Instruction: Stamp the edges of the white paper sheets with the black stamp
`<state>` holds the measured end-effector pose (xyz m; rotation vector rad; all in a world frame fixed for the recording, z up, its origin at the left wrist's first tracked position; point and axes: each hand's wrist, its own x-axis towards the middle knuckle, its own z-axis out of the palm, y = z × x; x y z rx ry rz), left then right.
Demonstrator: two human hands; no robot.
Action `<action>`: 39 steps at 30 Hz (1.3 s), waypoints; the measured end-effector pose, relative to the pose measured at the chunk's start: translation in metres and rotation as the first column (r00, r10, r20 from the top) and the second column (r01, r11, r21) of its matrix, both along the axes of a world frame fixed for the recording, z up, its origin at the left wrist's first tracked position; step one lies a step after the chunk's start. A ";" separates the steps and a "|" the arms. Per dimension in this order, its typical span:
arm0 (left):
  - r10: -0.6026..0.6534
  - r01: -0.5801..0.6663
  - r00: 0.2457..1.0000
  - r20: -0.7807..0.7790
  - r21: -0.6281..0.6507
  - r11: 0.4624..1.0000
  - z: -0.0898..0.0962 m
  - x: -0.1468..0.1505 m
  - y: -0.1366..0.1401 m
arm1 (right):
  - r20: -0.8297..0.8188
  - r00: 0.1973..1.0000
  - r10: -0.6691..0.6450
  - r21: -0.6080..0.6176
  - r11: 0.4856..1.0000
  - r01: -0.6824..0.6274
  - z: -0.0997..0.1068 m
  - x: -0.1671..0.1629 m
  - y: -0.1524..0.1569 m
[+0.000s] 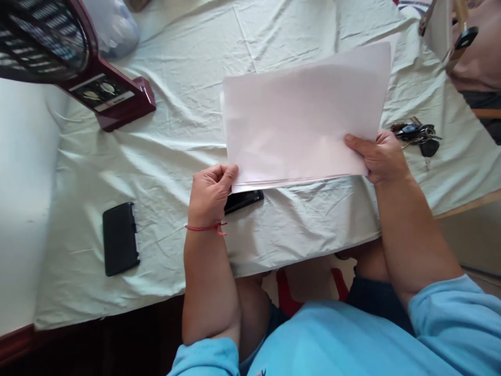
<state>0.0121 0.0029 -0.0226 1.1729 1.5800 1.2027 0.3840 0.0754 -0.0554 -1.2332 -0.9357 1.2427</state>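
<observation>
A small stack of white paper sheets (305, 120) is held above the cloth-covered table, its edges slightly out of line. My left hand (213, 190), with a red string at the wrist, pinches the lower left corner between thumb and fingers. At the lower right edge, my right hand (381, 156) grips the stack, thumb on top and fingers underneath. Partly covered by the paper and my left hand, a black glossy object (245, 200) lies on the cloth; its kind is hard to tell.
A black phone-like case (120, 239) lies at the left. A dark red framed object on a stand (121, 96) stands at the upper left beside a translucent plastic container (115, 31). A bunch of keys (418, 134) rests right of my right hand on the pale tablecloth (168, 141).
</observation>
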 end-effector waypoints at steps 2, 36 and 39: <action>0.012 -0.012 1.000 -0.024 0.025 1.000 0.000 0.001 0.001 | 0.015 1.000 -0.004 -0.004 1.000 0.005 -0.003 0.001 0.002; 0.108 -0.119 0.987 0.118 0.091 0.989 -0.009 0.007 0.006 | -0.020 0.999 -0.028 -0.038 0.999 0.027 0.007 -0.005 -0.002; 0.100 -0.112 0.988 0.122 0.101 0.989 -0.008 0.008 0.004 | -0.031 0.999 -0.035 -0.025 0.999 0.034 0.010 -0.008 -0.003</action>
